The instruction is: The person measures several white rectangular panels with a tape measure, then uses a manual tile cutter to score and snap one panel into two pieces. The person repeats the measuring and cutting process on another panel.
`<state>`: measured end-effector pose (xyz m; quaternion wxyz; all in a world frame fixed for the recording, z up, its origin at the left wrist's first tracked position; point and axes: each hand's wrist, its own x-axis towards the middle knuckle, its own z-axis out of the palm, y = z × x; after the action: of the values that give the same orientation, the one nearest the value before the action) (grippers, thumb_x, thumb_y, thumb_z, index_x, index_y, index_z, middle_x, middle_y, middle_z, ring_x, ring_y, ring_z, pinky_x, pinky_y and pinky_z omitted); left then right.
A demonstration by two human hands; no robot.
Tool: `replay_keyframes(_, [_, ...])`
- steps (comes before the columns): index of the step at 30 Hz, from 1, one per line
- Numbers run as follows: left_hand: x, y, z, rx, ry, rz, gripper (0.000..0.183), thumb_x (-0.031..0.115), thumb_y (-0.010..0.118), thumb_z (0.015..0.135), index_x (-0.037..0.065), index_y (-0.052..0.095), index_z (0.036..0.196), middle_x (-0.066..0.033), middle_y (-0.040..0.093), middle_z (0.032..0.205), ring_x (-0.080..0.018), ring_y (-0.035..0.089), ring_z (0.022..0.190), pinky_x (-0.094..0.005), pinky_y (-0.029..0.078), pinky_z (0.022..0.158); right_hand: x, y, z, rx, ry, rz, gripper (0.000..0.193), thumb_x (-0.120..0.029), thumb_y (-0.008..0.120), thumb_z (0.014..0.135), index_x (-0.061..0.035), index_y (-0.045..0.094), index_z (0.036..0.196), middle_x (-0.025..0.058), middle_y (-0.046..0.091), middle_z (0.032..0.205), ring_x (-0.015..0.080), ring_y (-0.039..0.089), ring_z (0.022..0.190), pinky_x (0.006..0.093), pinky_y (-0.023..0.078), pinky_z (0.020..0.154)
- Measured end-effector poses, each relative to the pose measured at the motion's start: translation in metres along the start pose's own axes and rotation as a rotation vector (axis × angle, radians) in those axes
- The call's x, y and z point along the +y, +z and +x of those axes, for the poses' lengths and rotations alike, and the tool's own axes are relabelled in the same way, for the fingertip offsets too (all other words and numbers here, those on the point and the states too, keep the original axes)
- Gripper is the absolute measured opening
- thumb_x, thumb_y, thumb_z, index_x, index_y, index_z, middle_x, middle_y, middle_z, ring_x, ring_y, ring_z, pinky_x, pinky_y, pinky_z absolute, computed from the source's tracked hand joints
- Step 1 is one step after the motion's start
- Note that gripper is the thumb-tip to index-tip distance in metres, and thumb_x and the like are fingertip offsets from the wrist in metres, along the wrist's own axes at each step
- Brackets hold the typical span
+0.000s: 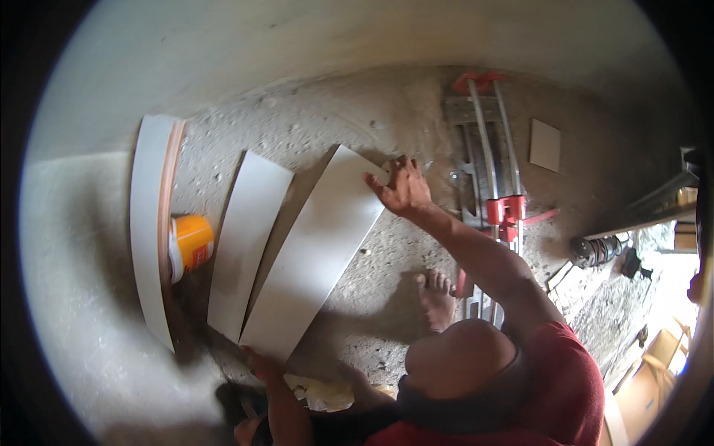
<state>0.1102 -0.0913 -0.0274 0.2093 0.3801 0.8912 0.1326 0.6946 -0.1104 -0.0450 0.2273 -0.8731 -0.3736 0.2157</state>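
Smooth tile, rough floor

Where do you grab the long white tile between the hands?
Probably both short ends, right hand from the far side, left hand from the near side: the long white tile is flat, so opposite holds should balance it.

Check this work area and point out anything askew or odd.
Mildly askew: the narrow pale panel and the wide pale panel lie at different angles, not parallel. Crumpled yellowish material by the left hand looks like stray litter, though I can't be sure.
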Motion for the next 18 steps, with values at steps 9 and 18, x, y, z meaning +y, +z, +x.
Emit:
replay_keyframes(9, [0.138,-0.052,-0.026,0.167,0.266,-0.016,0.083,0.061,0.019,0.097,-0.009,0.063,0.1,-0.0263,0.065,0.099,-0.0381,0.063,0.094,-0.0473,0.05,0.081,0.019,-0.084,-0.018,0.107,0.142,0.116,0.053,-0.047,0.061,0.083,-0.0032,0.063,0.113,0.023,0.056,0.119,0.0385,0.052,0.113,0.0458,0.043,0.095])
replay_keyframes(18, [0.172,-0.095,-0.043,0.339,0.319,0.22,0.084,0.062,0.014,0.096,-0.005,0.064,0.103,-0.0224,0.066,0.1,-0.0385,0.063,0.094,-0.0441,0.05,0.086,0.008,-0.028,-0.121,-1.028,0.5,1.528,0.067,-0.027,0.06,0.086,-0.0044,0.032,0.143,0.0148,0.044,0.137,0.0284,0.043,0.125,0.0451,0.039,0.099])
